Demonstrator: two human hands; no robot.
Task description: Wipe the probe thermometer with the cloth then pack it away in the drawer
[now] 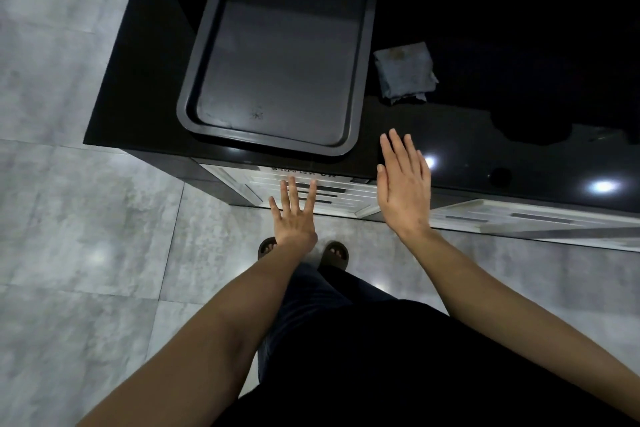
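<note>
While both bare forearms reach forward, the left hand spreads straight fingers in front of the white slatted drawer front, and the right hand hovers flat, fingers together, over the glossy black countertop edge; neither holds anything. At 1 o'clock from the right hand, the crumpled grey-blue cloth lies beside the dark rectangular metal tray, its long axis toward 12 o'clock.

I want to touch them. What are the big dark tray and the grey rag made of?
The big dark rectangular tray looks like coated metal: thin rolled rim, dull sheen, scuffs. The crumpled grey rag looks like soft woven cloth: folds, frayed corner. Neither is certain.
</note>
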